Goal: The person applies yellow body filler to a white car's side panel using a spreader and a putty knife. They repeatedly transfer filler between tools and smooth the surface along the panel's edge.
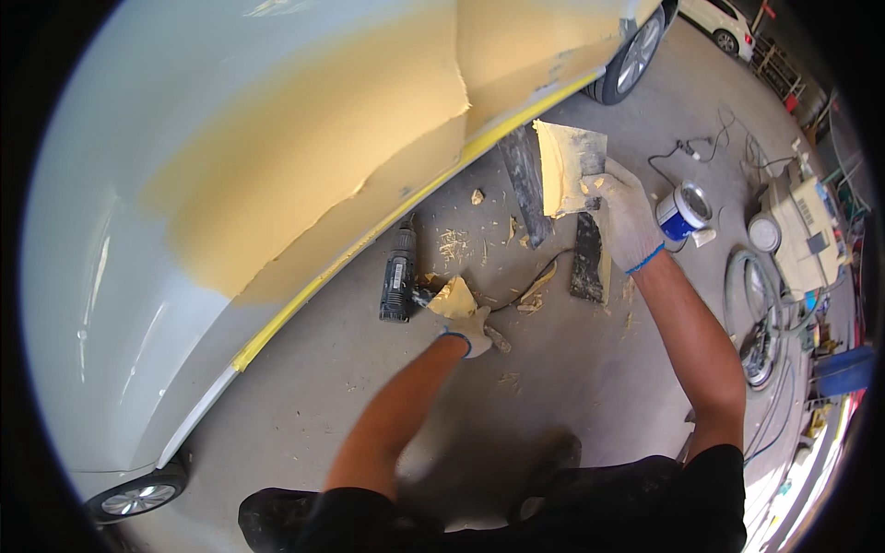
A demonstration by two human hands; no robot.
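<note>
In my gloved right hand [630,214] is a wide, flat spreader [576,157], raised beside the car, with a thick band of yellow body filler [550,170] along its left edge. My gloved left hand [472,332] is low over the floor, closed on a putty knife [499,340] whose handle end sticks out at the right. Yellow filler [454,297] covers the piece just beyond that hand. On the left is the silver car's side panel [101,212], spread with a broad yellow-tan filler patch [323,157] that has a ragged lower edge.
Yellow masking tape [304,300] runs along the car's sill. A heat gun or drill-like power tool [398,276] lies near my left hand. Dark, filler-smeared boards [587,263] and scraps litter the floor. A white-and-blue bucket [683,212], cables and a beige machine [804,217] stand right.
</note>
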